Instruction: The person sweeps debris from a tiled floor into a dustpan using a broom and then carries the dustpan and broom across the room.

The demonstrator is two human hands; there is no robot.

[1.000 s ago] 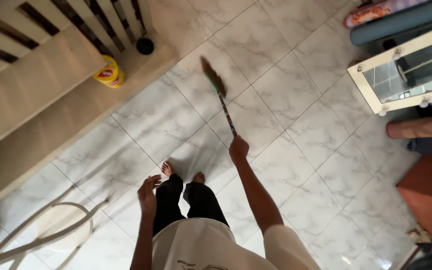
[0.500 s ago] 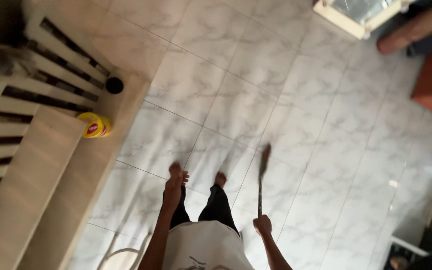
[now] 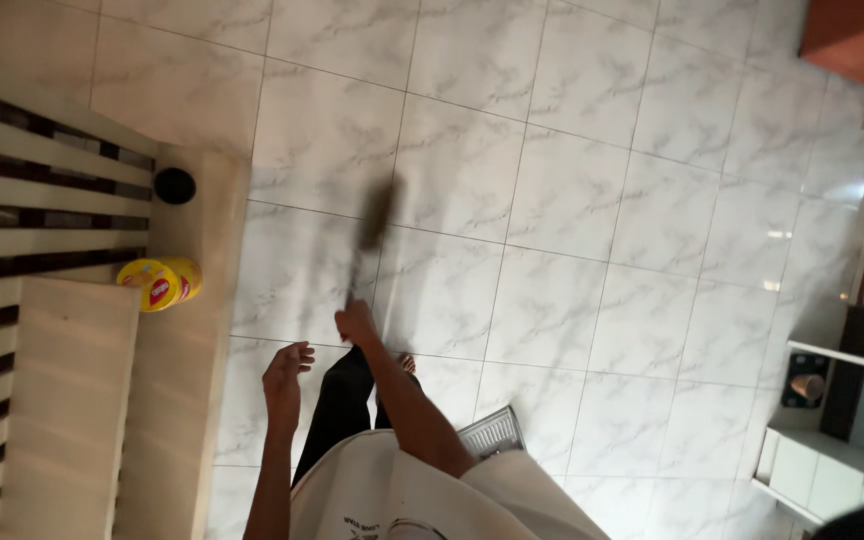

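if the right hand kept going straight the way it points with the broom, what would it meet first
The right hand points up the picture along the blurred broom. Past the broom head only bare floor tile shows in that line, so the way looks free, though depth is hard to judge.

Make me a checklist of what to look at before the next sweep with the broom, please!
1. Right hand gripping the broom handle: ok, fingers closed round it.
2. Left hand free: ok, open and holding nothing.
3. Broom head touching the tiled floor: cannot tell, it is motion-blurred.
4. Yellow can clear of the broom: ok, it lies on the step, apart from the broom.
5. Black round thing out of the way: ok, on the step by the slats.
6. Bare feet clear of the broom: ok, the broom head is ahead of them.
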